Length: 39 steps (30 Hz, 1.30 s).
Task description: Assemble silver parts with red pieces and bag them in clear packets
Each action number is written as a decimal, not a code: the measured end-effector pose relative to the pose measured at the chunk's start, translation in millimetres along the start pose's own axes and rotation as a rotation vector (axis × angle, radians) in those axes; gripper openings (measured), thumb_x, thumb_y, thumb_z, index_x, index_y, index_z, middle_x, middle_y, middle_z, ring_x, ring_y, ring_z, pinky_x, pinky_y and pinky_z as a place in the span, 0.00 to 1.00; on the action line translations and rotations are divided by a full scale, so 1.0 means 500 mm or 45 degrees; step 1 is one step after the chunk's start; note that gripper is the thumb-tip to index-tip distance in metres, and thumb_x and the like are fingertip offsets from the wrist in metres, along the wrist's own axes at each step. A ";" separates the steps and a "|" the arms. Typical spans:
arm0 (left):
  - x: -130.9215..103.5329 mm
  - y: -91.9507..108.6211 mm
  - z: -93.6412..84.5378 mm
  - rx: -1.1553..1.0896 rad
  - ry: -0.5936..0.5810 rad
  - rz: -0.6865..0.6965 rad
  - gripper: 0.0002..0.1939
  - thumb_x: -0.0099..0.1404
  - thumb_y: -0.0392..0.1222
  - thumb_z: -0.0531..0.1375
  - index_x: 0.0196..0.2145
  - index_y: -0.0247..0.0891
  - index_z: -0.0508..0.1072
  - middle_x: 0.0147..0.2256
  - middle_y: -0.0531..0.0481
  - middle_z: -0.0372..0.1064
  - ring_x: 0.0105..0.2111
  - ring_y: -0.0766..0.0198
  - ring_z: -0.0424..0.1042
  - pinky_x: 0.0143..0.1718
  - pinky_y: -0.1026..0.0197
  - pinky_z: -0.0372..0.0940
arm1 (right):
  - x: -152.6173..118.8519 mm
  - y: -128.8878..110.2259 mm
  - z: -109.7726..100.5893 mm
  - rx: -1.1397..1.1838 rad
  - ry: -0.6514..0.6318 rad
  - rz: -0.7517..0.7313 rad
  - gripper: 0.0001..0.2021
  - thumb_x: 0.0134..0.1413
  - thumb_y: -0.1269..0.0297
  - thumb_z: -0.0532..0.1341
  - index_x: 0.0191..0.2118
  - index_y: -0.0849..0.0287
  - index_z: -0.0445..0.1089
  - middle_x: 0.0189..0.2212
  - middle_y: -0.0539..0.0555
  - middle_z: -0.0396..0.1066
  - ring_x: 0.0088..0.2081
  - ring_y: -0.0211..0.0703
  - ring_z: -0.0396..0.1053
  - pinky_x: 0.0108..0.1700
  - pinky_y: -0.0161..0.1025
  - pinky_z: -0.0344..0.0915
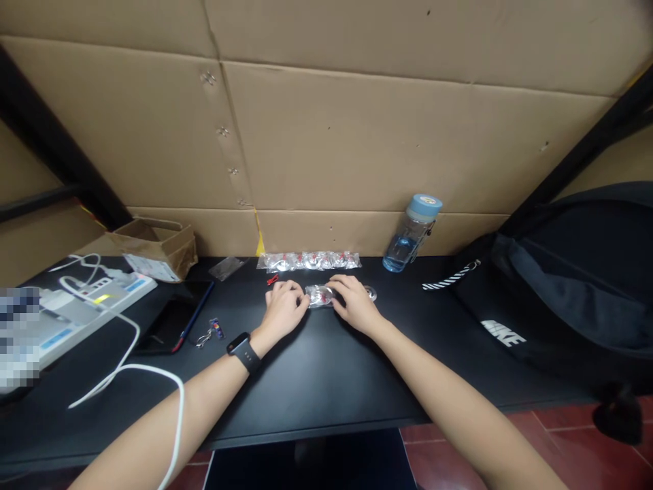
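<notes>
A clear plastic packet [321,295] with something silvery and red inside lies on the black table [306,381] between my hands. My left hand [285,303], with a dark watch on its wrist, has its curled fingertips at the packet's left end. At the packet's right end are the fingers of my right hand [354,302], bent with the thumb apart. A round silvery item [371,292] shows partly behind my right hand. Behind the packet, a row of similar clear packets [309,260] lies along the cardboard wall. A small red piece [273,280] sits behind my left hand.
A blue-capped bottle [411,233] stands at the back right, beside a black backpack [551,292] with a striped strap. Leftward are a tablet [176,318], a keychain [217,328], an open carton [158,248] and a power strip [109,306]. A white cable [178,408] crosses my left forearm.
</notes>
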<state>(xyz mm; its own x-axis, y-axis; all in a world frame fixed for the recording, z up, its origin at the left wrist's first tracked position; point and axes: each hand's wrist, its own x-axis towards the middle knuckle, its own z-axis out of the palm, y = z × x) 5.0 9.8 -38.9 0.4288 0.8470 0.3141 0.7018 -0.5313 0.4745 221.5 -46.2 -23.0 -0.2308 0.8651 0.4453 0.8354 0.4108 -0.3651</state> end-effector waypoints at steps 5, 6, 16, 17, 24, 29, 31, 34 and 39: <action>-0.004 0.003 -0.004 0.037 0.029 -0.028 0.17 0.70 0.47 0.53 0.29 0.39 0.75 0.44 0.45 0.70 0.48 0.49 0.62 0.47 0.45 0.58 | -0.003 -0.003 -0.005 -0.039 -0.240 -0.085 0.29 0.54 0.78 0.56 0.61 0.53 0.66 0.60 0.58 0.67 0.59 0.54 0.61 0.55 0.52 0.61; -0.005 0.005 -0.008 0.045 0.063 -0.013 0.13 0.70 0.44 0.53 0.33 0.40 0.76 0.46 0.44 0.70 0.49 0.49 0.63 0.47 0.45 0.58 | -0.004 -0.003 -0.005 -0.035 -0.277 -0.085 0.31 0.52 0.78 0.57 0.63 0.53 0.64 0.60 0.59 0.66 0.58 0.54 0.61 0.56 0.52 0.60; -0.002 -0.006 -0.027 0.008 -0.134 0.356 0.16 0.69 0.38 0.54 0.52 0.47 0.72 0.51 0.47 0.73 0.59 0.50 0.60 0.55 0.44 0.51 | 0.004 -0.006 -0.004 0.067 -0.220 -0.004 0.15 0.64 0.65 0.59 0.55 0.51 0.71 0.52 0.58 0.74 0.52 0.51 0.67 0.53 0.50 0.58; -0.002 -0.006 -0.027 0.005 -0.123 0.344 0.13 0.71 0.41 0.54 0.50 0.47 0.74 0.50 0.48 0.74 0.58 0.51 0.61 0.55 0.44 0.51 | 0.005 -0.007 -0.004 0.077 -0.212 0.010 0.14 0.65 0.64 0.58 0.54 0.51 0.71 0.51 0.57 0.75 0.51 0.50 0.68 0.52 0.50 0.58; 0.001 -0.008 -0.024 -0.042 -0.041 0.182 0.10 0.73 0.45 0.54 0.45 0.45 0.74 0.44 0.49 0.76 0.49 0.55 0.67 0.53 0.46 0.49 | 0.005 -0.017 -0.002 0.140 -0.145 0.078 0.13 0.64 0.59 0.61 0.52 0.48 0.73 0.48 0.54 0.77 0.47 0.49 0.70 0.52 0.50 0.56; -0.001 -0.005 -0.022 -0.065 -0.058 0.181 0.10 0.74 0.46 0.52 0.43 0.44 0.72 0.39 0.51 0.78 0.47 0.56 0.69 0.51 0.49 0.50 | 0.006 -0.016 0.012 0.232 -0.074 0.173 0.11 0.59 0.61 0.65 0.48 0.51 0.74 0.40 0.53 0.78 0.43 0.47 0.72 0.51 0.48 0.61; -0.004 -0.002 -0.024 -0.096 -0.080 0.170 0.11 0.74 0.46 0.51 0.44 0.43 0.71 0.35 0.51 0.78 0.46 0.55 0.69 0.50 0.49 0.50 | 0.007 -0.010 0.020 0.388 -0.056 0.193 0.11 0.60 0.61 0.64 0.47 0.53 0.74 0.39 0.52 0.78 0.42 0.46 0.74 0.50 0.45 0.64; -0.004 -0.001 -0.034 -0.169 -0.095 0.128 0.12 0.73 0.47 0.51 0.48 0.43 0.70 0.33 0.51 0.78 0.47 0.54 0.71 0.51 0.48 0.51 | 0.016 0.005 0.034 0.618 -0.036 0.255 0.13 0.57 0.61 0.66 0.48 0.55 0.72 0.37 0.52 0.79 0.41 0.46 0.76 0.47 0.42 0.67; 0.009 -0.033 -0.066 -0.245 0.013 -0.028 0.18 0.70 0.46 0.53 0.56 0.46 0.65 0.35 0.53 0.79 0.45 0.56 0.74 0.53 0.49 0.53 | 0.083 0.040 0.048 0.704 0.010 0.452 0.20 0.51 0.61 0.69 0.49 0.60 0.71 0.31 0.53 0.79 0.37 0.47 0.77 0.44 0.41 0.70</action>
<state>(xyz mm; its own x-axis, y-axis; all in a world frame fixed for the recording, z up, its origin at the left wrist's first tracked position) -23.6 22.0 -18.0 0.4077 0.8589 0.3099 0.5888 -0.5067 0.6297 216.7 4.7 -31.6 0.0172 0.9741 0.2257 0.4799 0.1900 -0.8565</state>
